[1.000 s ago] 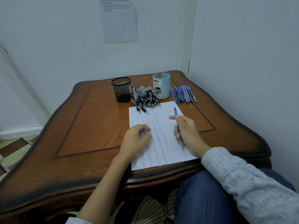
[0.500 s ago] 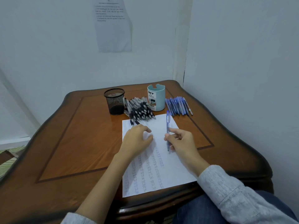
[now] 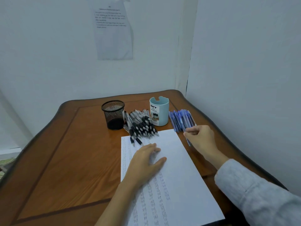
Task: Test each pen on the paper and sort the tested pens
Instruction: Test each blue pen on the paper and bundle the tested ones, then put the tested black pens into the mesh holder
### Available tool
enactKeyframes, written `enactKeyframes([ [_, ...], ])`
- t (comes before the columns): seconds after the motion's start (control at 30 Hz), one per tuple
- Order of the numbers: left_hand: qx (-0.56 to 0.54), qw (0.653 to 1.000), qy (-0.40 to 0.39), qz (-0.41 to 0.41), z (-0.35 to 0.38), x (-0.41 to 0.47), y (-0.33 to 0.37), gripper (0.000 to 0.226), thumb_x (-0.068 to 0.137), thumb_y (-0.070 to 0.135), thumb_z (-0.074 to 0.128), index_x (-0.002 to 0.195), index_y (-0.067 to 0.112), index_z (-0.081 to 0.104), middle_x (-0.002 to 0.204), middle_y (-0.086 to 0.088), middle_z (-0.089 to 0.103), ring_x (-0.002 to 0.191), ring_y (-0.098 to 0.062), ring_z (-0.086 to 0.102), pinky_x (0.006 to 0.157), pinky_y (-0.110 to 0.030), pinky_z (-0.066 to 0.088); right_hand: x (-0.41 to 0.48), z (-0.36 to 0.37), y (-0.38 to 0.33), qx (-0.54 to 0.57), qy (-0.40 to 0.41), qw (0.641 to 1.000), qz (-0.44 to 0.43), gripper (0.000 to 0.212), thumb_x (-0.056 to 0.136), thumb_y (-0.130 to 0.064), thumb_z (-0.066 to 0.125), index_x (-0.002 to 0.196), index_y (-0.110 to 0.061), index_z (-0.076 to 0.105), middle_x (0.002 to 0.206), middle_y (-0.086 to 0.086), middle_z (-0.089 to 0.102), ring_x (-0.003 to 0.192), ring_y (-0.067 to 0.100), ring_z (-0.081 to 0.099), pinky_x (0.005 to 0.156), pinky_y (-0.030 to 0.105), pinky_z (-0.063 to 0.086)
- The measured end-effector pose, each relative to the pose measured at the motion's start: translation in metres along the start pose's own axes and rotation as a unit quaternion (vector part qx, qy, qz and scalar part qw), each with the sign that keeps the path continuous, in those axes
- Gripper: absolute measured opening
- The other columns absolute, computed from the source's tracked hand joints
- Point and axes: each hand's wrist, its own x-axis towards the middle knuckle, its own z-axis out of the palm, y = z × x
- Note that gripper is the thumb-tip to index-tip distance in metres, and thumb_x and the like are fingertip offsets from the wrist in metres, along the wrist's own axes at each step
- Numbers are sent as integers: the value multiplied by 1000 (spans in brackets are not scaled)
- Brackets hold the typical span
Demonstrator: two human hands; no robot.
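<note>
- One blue pen [image 3: 188,142] is pinched in the curled fingers [image 3: 193,132] of the right hand [image 3: 202,139], at the near end of the blue pen pile [image 3: 181,119].
- The left hand [image 3: 146,160] rests flat on the paper [image 3: 175,185], fingers relaxed.
- Black pens [image 3: 141,125] lie on the counter [image 3: 73,152] at the paper's far edge.

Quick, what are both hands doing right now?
Left hand: open, resting on the paper.
Right hand: holding a blue pen.

The table [image 3: 65,152] bears paper [image 3: 175,176], black pens [image 3: 141,124], blue pens [image 3: 180,119], mesh cup [image 3: 113,115], organizer [image 3: 160,111].
</note>
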Motion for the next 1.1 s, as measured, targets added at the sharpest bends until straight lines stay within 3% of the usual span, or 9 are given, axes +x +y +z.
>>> enactKeyframes([
  [0.17,40,999,8,18,5,1,0,46,91,51,52,130,28,54,146,13,41,134,-2,32,111,-20,24,50,10,1,-35,28,999,7,19,87,-6,66,105,1,69,105,15,68,92,25,66,80,29,53],
  [0.37,39,998,26,30,3,3,1,44,92,52,51,129,29,53,145,15,40,133,1,31,107,-14,19,82,24,1,-99,7,995,-6,18,89,-3,62,103,6,69,102,19,67,96,29,65,77,26,47],
  [0.57,39,999,20,22,1,3,1,44,92,52,51,129,28,53,143,16,41,133,1,32,108,-16,21,77,34,3,-145,-30,988,-48,25,90,-12,62,112,1,66,109,17,66,96,27,65,88,32,51],
  [0.67,23,999,42,23,0,1,4,36,93,44,52,122,24,57,128,15,52,121,1,42,101,-12,28,57,35,-1,-135,-28,984,-112,18,91,-10,62,107,-7,69,106,10,65,90,17,62,82,24,50],
  [0.77,8,996,88,5,-2,1,8,30,92,40,45,106,21,63,106,13,61,101,1,49,83,-8,35,27,39,-2,-109,-123,970,-177,13,87,-10,65,97,-16,71,94,2,62,76,4,50,68,12,39],
  [0.83,-8,989,151,-7,-4,0,8,30,89,39,44,90,18,66,90,11,64,89,-2,52,73,-9,37,5,44,-1,-84,-171,961,-199,14,86,-21,69,100,-20,70,96,-2,59,84,5,49,75,18,38],
  [0.9,-19,971,237,-8,-8,0,7,29,87,36,45,80,16,65,79,10,63,78,-4,54,69,-16,42,-14,51,-1,-99,-206,953,-199,31,85,-44,66,111,-28,64,108,-10,52,102,5,43,88,24,34],
  [1.0,-28,948,315,-21,-14,-1,3,22,86,32,50,77,17,64,75,13,61,75,-3,54,70,-25,46,-34,58,1,-198,-223,926,-232,60,80,-72,46,128,-35,50,125,-14,39,117,4,29,93,23,21],
  [1.1,-92,935,333,-85,-21,0,-1,9,88,21,63,80,25,63,81,14,62,84,-4,58,77,-29,47,-41,62,5,-255,-199,904,-279,78,74,-77,23,134,-32,46,135,-9,38,125,9,30,96,22,19],
])
